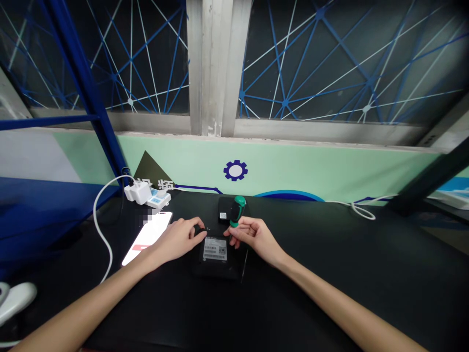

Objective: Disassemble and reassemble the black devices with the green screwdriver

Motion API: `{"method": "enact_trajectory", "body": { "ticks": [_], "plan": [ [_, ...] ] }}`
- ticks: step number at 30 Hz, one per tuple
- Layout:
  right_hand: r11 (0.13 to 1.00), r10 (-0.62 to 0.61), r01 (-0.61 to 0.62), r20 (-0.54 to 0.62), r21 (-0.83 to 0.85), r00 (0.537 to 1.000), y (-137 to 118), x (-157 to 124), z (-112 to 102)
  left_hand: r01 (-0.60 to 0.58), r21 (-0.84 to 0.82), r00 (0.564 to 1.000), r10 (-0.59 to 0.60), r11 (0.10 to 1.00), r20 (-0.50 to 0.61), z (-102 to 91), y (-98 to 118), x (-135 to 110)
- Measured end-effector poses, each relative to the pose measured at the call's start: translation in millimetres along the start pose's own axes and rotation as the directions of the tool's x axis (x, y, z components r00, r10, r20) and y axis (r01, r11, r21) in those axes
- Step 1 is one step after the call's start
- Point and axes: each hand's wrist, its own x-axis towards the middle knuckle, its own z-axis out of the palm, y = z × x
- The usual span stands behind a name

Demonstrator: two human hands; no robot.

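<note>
Black worktop (pixel 311 274): a broad dark surface against a pale green wall panel (pixel 198 164), patterned windows (pixel 330 63) above.
Work on the labelled device (pixel 216 271): seemingly partway at best; a tool is held at it, yet no part or screw can be made out lying loose, so I judge little has been taken off. How much is left cannot be told.
Device's look: flat, black, lying on the worktop between both hands, its pale label (pixel 215 249) printed with small text and a square code; the far edge is partly hidden by fingers.
Screwdriver (pixel 238 208): green-and-black handle upward, slightly tilted, by the device's far right corner; the tip is hidden.
Right hand (pixel 254 235): fingertips pinch the screwdriver just below its handle.
Left hand (pixel 183 235): thumb and fingers curl at the device's far left corner, around something dark; whether they pinch it, I cannot tell.
Black box (pixel 223 206): just beyond the device, partly behind the screwdriver handle, bearing a small white sticker.
Phone (pixel 150 237): left of the device, screen glowing white.
White plugs (pixel 138 192): beyond the phone, beside a power strip (pixel 158 199), with a white cable (pixel 95 208) looping left.
</note>
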Motion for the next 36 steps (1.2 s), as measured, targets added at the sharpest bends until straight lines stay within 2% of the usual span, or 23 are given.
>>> {"method": "enact_trajectory", "body": {
  "ticks": [19,26,36],
  "plan": [
    [0.998,-0.053,0.052,0.031,0.036,0.998,7.4,0.5,-7.5,0.008,0.001,1.0,-0.008,1.0,0.011,-0.7,1.6,0.4],
    [0.996,-0.04,0.036,0.043,0.083,0.998,5.7,0.3,-6.1,-0.002,0.005,1.0,0.002,1.0,0.0,-0.2,0.7,0.1],
    [0.999,0.006,-0.006,-0.01,0.045,1.0,-0.8,-0.5,-2.2,-0.019,0.0,1.0,0.019,1.0,-0.015,-0.5,0.9,-0.8]
  ]
}}
